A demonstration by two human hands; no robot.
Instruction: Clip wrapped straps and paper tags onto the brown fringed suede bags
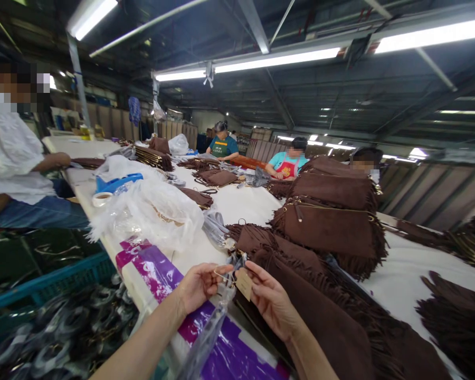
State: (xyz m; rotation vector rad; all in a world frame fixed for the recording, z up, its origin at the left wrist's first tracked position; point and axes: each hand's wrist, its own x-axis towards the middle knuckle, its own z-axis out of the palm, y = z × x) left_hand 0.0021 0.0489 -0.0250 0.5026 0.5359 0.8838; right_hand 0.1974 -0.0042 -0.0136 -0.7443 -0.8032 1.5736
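My left hand (198, 287) is closed, its thumb and finger pinching a thin pale string loop. Beside it, my right hand (271, 298) has a small beige hang tag (244, 285) between thumb and fingers. Close to the fingertips are small metal fittings, partly hidden. From there a strip of clear plastic wrapping (209, 338) runs down between my forearms. A dark brown fringed bag (316, 316) lies flat just beyond and under my right hand.
Stacked brown fringed bags (328, 227) rise at the right. Crumpled clear plastic (150, 211) and a blue tape dispenser (119, 182) lie on the white table (241, 203). A teal crate (63, 279) stands low at left. Several people sit around the table.
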